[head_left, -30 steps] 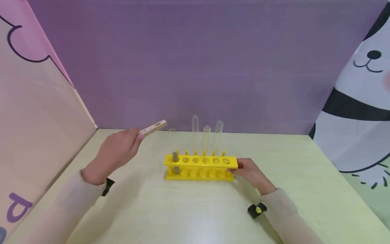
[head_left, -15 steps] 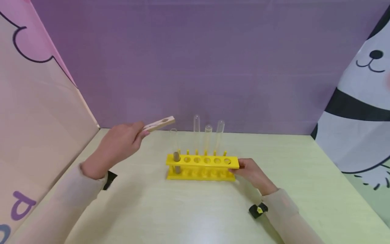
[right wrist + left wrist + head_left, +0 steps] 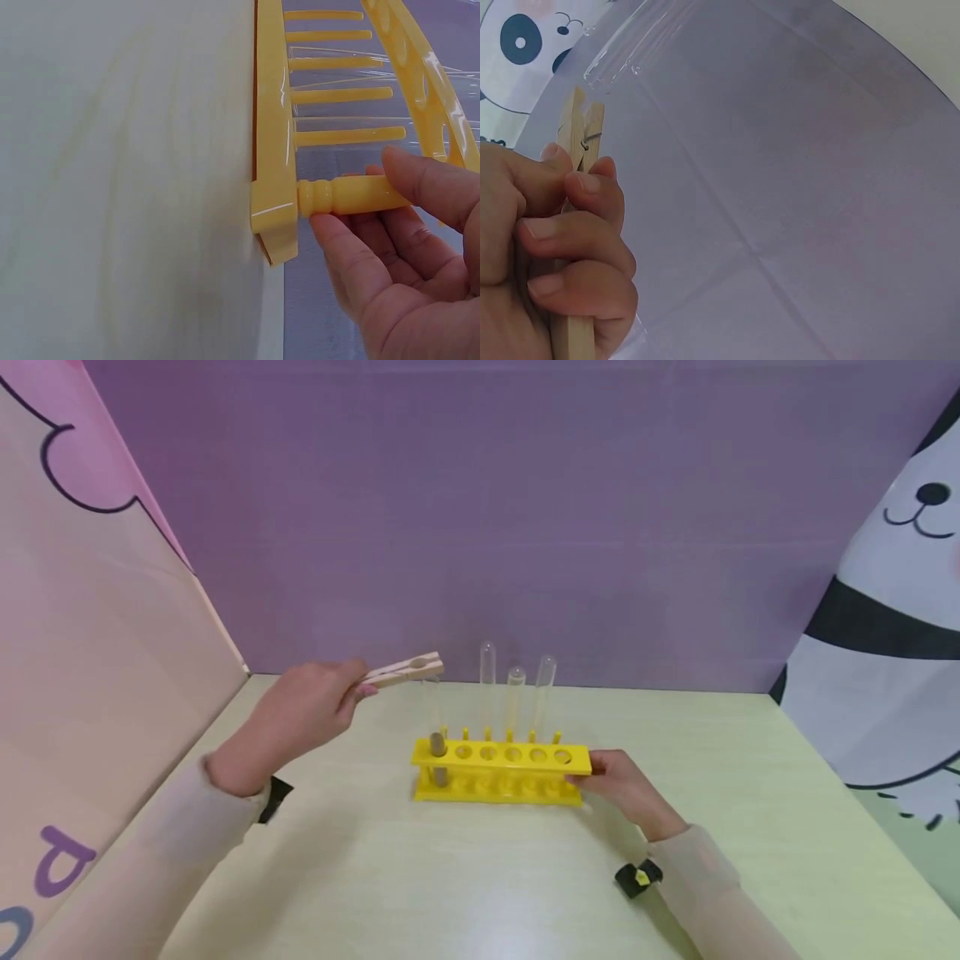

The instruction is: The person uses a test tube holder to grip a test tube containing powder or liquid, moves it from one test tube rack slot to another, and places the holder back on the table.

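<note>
A wooden test tube clamp (image 3: 401, 672) is gripped in my left hand (image 3: 307, 714), its tip just over the mouth of the leftmost test tube (image 3: 438, 745). That tube stands in a yellow test tube rack (image 3: 498, 758) and holds something dark grey. In the left wrist view the clamp (image 3: 574, 139) has its jaws slightly apart with nothing between them, and a clear tube mouth (image 3: 619, 56) lies beyond. My right hand (image 3: 621, 789) holds the rack's right end; in the right wrist view its thumb and fingers grip the yellow end post (image 3: 364, 193).
Upside-down clear test tubes (image 3: 487, 689) sit on the rack's back pegs. The rack stands on a pale table (image 3: 465, 877). A purple backdrop (image 3: 480, 527) rises behind, with printed panels at left and right.
My left hand has carried the clamp rightward, bringing its tip over the leftmost tube, and the clamp's jaws look wider apart. My right hand stays on the rack.
</note>
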Tool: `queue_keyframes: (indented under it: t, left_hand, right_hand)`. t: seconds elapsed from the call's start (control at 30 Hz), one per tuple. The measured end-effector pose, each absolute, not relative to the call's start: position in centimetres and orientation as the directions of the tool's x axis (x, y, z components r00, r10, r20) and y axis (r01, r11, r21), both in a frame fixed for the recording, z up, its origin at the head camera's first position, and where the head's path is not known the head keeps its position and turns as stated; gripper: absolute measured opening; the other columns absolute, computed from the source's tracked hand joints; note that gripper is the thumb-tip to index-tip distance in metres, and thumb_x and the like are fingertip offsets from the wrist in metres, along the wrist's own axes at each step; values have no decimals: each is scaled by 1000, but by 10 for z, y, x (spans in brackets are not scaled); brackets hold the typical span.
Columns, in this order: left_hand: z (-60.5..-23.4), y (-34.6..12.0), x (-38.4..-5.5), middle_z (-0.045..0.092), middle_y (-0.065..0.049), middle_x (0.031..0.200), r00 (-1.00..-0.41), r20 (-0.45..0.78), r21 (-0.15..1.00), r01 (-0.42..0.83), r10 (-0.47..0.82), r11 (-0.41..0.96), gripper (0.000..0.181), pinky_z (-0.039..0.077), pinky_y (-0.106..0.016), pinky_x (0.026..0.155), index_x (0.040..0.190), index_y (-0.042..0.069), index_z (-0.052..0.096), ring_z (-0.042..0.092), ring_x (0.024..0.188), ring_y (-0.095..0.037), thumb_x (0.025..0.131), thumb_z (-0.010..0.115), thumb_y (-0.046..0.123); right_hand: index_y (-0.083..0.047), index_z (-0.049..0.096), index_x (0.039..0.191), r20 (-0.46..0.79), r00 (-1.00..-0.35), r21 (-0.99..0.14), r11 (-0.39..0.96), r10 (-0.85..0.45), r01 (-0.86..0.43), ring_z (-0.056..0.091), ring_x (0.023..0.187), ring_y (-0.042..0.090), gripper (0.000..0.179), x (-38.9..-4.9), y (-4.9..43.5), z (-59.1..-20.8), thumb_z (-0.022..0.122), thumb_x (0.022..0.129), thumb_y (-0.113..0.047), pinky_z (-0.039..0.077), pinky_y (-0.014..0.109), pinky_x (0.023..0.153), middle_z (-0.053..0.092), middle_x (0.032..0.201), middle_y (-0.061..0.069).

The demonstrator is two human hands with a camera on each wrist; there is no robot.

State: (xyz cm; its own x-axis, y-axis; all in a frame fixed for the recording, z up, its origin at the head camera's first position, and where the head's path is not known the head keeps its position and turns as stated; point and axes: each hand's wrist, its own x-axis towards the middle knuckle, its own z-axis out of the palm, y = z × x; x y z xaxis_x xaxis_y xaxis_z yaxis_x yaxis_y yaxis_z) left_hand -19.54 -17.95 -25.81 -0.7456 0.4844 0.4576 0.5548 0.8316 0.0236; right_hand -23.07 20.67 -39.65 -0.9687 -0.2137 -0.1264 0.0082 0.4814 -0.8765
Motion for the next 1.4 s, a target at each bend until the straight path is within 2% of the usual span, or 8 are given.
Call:
queue_keyframes:
  t: [0.47,1.07,1.4]
  left_hand:
    - [-257,-175,-195,40,3,54,-755,428,25,559,496,829,21,34,-28,51,74,10,51,34,45,-12,92,61,16]
    - [-261,-172,-198,39,3,54,-762,411,22,556,500,831,20,33,-28,51,76,11,53,33,46,-12,92,61,18]
    - [-260,-170,-197,40,4,54,-769,418,29,544,484,838,19,34,-28,52,75,11,55,34,46,-12,92,62,17]
  right_hand:
    - [8,58,119,-133,-961,-887,461,-241,7,58,95,18,35,-231,209,-397,64,86,-4,46,39,90,62,118,20]
    - [8,57,121,-137,-958,-890,457,-252,7,58,93,17,37,-234,209,-399,63,87,-5,47,33,85,62,118,20]
    - [6,58,121,-136,-959,-888,460,-250,7,58,94,18,36,-236,210,-400,64,87,-6,48,34,85,62,118,19]
